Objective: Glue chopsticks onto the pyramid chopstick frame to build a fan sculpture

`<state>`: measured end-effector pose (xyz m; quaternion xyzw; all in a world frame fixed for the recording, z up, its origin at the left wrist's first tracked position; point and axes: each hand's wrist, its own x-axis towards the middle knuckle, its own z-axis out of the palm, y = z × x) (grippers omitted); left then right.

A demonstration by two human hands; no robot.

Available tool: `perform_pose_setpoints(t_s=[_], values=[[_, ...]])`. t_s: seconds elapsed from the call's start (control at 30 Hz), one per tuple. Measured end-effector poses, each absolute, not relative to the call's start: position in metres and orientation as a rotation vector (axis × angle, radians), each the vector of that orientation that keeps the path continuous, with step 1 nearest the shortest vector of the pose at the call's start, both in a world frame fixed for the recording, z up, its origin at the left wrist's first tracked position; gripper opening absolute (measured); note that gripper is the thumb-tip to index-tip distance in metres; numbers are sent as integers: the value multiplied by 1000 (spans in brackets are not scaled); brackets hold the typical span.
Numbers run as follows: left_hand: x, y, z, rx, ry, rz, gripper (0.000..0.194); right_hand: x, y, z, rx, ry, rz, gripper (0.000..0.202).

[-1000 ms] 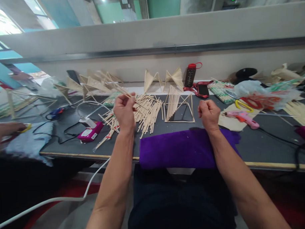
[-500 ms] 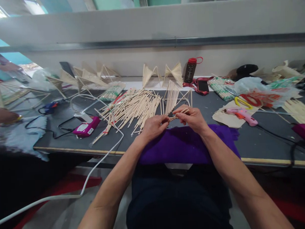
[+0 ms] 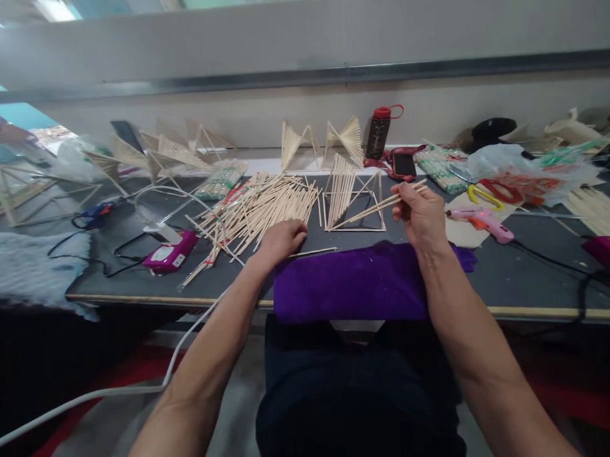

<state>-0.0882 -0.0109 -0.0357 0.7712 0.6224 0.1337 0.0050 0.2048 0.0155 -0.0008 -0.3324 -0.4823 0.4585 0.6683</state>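
My right hand (image 3: pixel 418 208) is closed around a few thin wooden sticks (image 3: pixel 369 210), which slant down to the left across a stick frame (image 3: pixel 358 228). That frame stands on the dark table and has a row of slanted sticks on its left side. My left hand (image 3: pixel 284 238) rests low at the near edge of a big loose pile of sticks (image 3: pixel 279 206), fingers curled; what it holds, if anything, is hidden. One stick (image 3: pixel 316 253) lies on the table just right of it, beside the folded purple cloth (image 3: pixel 347 284).
A pink glue gun (image 3: pixel 485 223) lies right, near yellow-handled scissors (image 3: pixel 484 195). Twisted stick models (image 3: pixel 345 142) and a bottle (image 3: pixel 378 136) stand along the back. A magenta box (image 3: pixel 170 252) and a white cable (image 3: pixel 208 315) are at left.
My hands have moved apart, the left one down-left to the pile's edge, the right one up-right with sticks. One stick now lies by the cloth. Another person's hand at far left has gone from view.
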Motion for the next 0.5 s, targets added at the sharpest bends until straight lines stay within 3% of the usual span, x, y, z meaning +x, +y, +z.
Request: perform_pose_setpoints(t_s=[0.2, 0.5], values=[[-87, -15, -13, 2493, 1980, 307, 28, 204, 18, -2, -751, -1049, 1034, 23], [-76, -40, -7, 2481, 1860, -49, 18, 206, 20, -2, -783, -1054, 1013, 19]])
